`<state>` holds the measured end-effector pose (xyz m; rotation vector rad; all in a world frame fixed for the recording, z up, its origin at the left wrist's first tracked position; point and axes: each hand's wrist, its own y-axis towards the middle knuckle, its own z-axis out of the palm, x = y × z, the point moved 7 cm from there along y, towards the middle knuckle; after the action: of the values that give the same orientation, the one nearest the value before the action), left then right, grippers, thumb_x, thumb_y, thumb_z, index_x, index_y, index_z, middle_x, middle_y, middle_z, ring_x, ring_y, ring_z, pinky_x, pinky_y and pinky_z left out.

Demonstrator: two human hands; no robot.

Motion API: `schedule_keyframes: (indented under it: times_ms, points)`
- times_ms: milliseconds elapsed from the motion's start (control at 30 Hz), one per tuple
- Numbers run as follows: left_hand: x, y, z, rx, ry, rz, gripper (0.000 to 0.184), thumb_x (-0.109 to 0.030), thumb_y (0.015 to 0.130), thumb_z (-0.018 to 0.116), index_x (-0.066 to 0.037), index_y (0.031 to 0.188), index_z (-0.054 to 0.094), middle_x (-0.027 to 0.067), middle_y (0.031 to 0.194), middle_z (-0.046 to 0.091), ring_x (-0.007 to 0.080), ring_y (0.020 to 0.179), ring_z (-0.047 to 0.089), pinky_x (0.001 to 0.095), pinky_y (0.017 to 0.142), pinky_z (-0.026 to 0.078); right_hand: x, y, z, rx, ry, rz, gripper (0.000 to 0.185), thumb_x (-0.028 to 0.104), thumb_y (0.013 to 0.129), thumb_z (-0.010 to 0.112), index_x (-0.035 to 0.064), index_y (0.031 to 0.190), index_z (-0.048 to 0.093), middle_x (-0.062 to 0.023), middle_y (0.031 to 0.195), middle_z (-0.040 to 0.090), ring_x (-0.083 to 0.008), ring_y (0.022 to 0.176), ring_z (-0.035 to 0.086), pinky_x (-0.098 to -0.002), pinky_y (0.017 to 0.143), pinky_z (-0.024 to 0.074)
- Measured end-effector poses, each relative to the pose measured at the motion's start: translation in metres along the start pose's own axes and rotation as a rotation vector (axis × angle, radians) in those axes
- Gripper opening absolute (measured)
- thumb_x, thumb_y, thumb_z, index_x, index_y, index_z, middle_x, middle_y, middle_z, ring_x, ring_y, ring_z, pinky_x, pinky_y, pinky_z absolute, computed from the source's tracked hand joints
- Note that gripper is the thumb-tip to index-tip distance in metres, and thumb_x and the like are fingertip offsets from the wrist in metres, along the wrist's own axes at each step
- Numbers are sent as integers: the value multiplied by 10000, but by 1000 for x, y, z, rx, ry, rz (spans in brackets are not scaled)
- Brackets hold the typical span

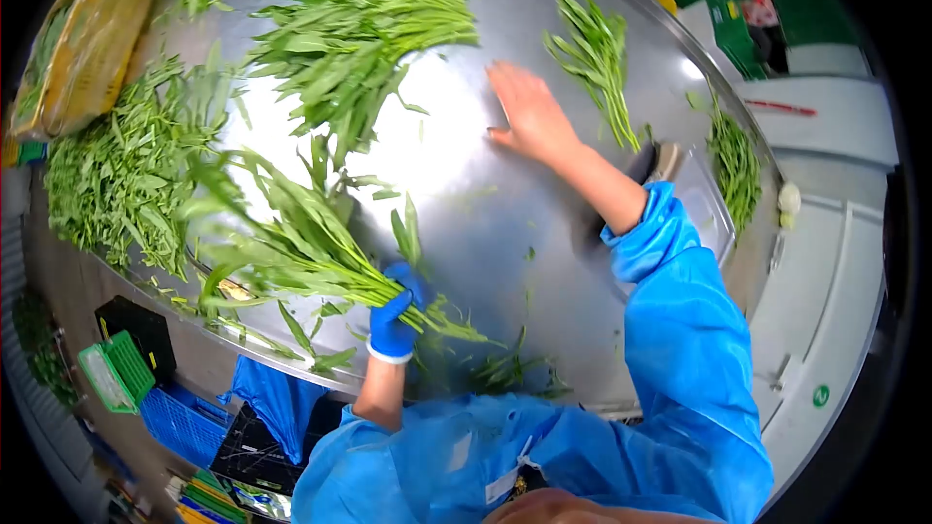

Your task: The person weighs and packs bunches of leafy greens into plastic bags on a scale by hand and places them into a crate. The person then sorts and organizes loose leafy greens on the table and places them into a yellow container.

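My left hand point(395, 315), in a blue glove, is closed around the stems of a bunch of leafy greens point(301, 233); the long leaves point up and left. Bare and empty, my right hand point(529, 112) has its fingers stretched out over the metal table point(485, 223). Beyond it, to the left, lies a large bundle of the same greens point(359, 34), stems facing right. A smaller bunch point(597, 58) rests to the right of my right hand. Loose leaves are scattered near my left hand.
A big heap of greens point(131, 170) covers the table's left side, below a yellow crate point(83, 49). At right are a scale point(704, 204) and another bunch of greens point(735, 165). Green point(116, 372) and blue baskets point(184, 424) stand off the table, lower left.
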<state>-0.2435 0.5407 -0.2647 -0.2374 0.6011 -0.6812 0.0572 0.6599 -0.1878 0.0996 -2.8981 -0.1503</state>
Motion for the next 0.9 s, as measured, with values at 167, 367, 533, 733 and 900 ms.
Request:
schedule_keyframes:
  times_ms: [167, 367, 533, 733, 900]
  points:
    - [0, 7, -10, -125, 44, 7, 408, -163, 780, 641, 2, 1133, 520, 95, 751, 557, 208, 733, 531, 354, 769, 437, -23, 117, 38, 62, -353, -51, 1056, 251, 608, 826, 27, 1461, 246, -234, 1473, 296, -361, 1365, 303, -444, 1137, 257]
    - [3, 14, -27, -57, 140, 40, 404, -155, 806, 620, -80, 1190, 519, 95, 711, 537, 209, 703, 501, 356, 739, 394, -67, 210, 70, 111, -291, 8, 1068, 237, 610, 773, 87, 1493, 190, -239, 1459, 313, -375, 1360, 311, -466, 1151, 215]
    - [6, 22, -23, -160, 149, -19, 335, -191, 764, 613, 34, 1006, 560, 109, 772, 580, 208, 769, 548, 331, 761, 430, -71, 204, 82, 163, -81, -101, 856, 204, 611, 733, 80, 1379, 376, -205, 1110, 581, -387, 1086, 540, -461, 981, 415]
    - [11, 27, -11, -182, 165, 14, 424, -133, 790, 602, 27, 1169, 498, 100, 804, 565, 205, 780, 545, 344, 791, 433, -41, 127, 90, -114, 89, 108, 286, 195, 824, 587, 53, 1055, 496, -171, 792, 605, -381, 756, 604, -495, 646, 477]
    - [4, 15, -1, -149, 103, 37, 446, -94, 823, 598, -18, 1245, 477, 77, 840, 552, 194, 791, 537, 350, 810, 437, -33, 82, 66, 130, 380, 524, 402, 170, 752, 640, 32, 1100, 493, -171, 872, 644, -329, 787, 645, -430, 693, 521]
